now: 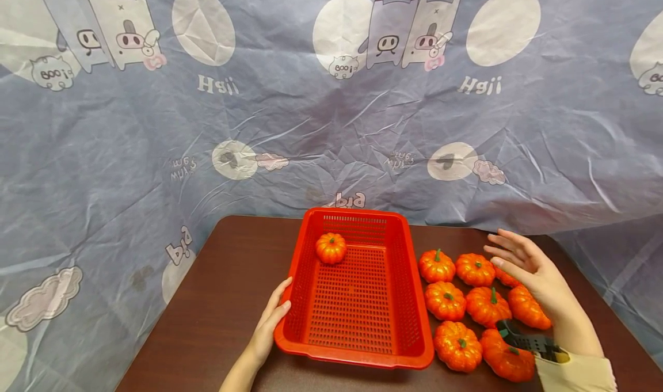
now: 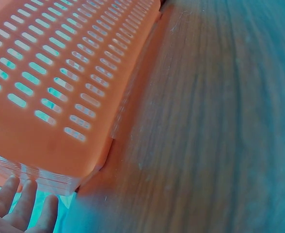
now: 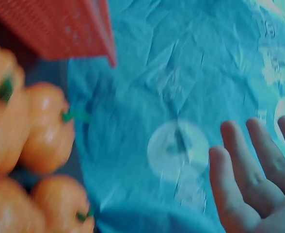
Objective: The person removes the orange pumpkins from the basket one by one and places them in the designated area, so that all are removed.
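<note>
A red plastic basket point(image 1: 357, 354) with slotted walls stands on the table, one small orange pumpkin point(image 1: 331, 248) inside near its far left corner. My left hand point(image 1: 266, 326) touches the basket's left rim from outside, fingers fairly straight; in the left wrist view its fingertips point(image 2: 27, 187) are at the basket's outer wall. Over the far right of the table, my right hand point(image 1: 536, 271) is raised above several pumpkins point(image 1: 458, 346), holding nothing, its fingers spread and slightly bent. That hand and wrist partly cover some pumpkins.
The pumpkins sit close together right of the basket, green stems on top. Brown wood tabletop point(image 1: 223, 300) extends to the left. A blue-grey printed cloth point(image 1: 311, 121) hangs behind the table. A dark strap device point(image 1: 528, 341) is on my right wrist.
</note>
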Motion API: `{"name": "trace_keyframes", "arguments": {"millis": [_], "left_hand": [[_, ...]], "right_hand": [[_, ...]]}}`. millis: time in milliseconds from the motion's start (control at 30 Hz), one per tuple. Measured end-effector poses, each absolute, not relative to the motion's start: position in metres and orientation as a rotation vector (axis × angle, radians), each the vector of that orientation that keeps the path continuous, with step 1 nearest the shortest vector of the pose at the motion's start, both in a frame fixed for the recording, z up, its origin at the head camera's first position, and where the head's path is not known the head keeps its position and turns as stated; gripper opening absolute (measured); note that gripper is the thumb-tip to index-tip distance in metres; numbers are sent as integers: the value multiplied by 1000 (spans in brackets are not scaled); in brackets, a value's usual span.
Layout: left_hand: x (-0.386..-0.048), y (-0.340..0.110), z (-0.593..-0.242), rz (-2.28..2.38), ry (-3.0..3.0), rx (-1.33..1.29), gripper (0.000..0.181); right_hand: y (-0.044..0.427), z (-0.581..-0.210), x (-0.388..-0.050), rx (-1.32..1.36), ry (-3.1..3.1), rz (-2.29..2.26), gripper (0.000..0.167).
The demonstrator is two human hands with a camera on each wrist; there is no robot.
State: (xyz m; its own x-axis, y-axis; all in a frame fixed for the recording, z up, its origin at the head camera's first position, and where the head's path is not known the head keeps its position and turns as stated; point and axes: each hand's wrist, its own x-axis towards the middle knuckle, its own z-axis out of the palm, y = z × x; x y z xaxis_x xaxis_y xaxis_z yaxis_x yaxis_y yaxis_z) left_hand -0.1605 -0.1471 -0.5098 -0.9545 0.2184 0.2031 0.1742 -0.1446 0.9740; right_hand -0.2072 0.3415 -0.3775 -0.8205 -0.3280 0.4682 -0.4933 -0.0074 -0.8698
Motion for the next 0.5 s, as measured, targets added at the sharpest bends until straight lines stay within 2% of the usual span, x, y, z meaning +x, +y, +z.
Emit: {"name": "trace_keyframes", "arguments": {"millis": [167, 500], "left_hand": [[-161, -147, -509, 2312, 2032, 455, 48], [-160, -147, -509, 2322, 2002, 437, 49]], "right_hand": [[315, -360, -228, 1013, -1984, 2007, 58], [256, -335, -256, 816, -2034, 1996, 54]]}}
